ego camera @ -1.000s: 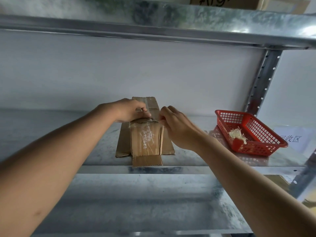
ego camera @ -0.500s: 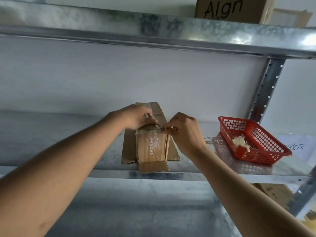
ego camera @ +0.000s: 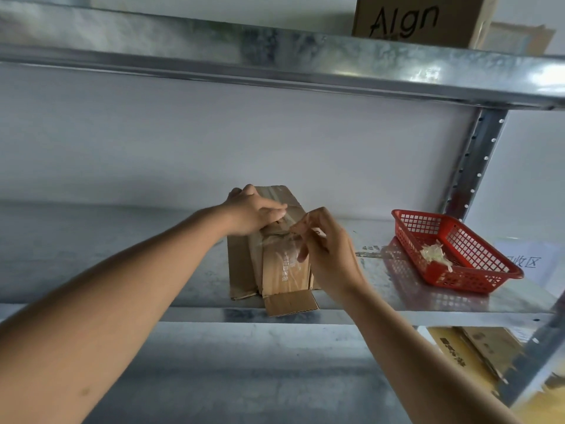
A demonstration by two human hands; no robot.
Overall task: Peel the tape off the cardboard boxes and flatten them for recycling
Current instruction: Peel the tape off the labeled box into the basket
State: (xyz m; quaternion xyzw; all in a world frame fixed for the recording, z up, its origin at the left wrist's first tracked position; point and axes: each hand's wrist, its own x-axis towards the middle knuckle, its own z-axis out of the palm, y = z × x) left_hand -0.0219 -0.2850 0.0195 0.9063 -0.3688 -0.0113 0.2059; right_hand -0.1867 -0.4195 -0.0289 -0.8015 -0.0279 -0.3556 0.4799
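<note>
Presently, the right hand [ego camera: 328, 255] has thumb and forefinger closed in a pinch on a lifted end of clear tape [ego camera: 287, 255], drawn up off the face of the flattened cardboard box [ego camera: 275, 270]. The remaining fingers are curled loosely below the pinch. The film is glossy and blurred, so exactly where it still adheres cannot be fixed; it appears to run down the centre panel over the pale printed lettering.

The left hand [ego camera: 256, 214] lies across the far half of the box, fingers extended and pressing down, gripping nothing. In my judgement this is a brace, so that the pull on the tape parts the adhesive and does not lift or drag the light cardboard.

The box lies flat on the metal shelf [ego camera: 122, 270], near its front lip, between the two hands. Its long axis runs front to back: one short end points at the rear wall, while the other, a small flap [ego camera: 290, 304], points toward the person and slightly overhangs the shelf edge. That alignment suits a peel along the length of the strip.

A red plastic basket [ego camera: 477, 280] stands to the right, apart from the box, holding a wad of removed tape [ego camera: 432, 254], evidently the discard point. A box marked "Algn" [ego camera: 412, 19] sits on the upper shelf.
</note>
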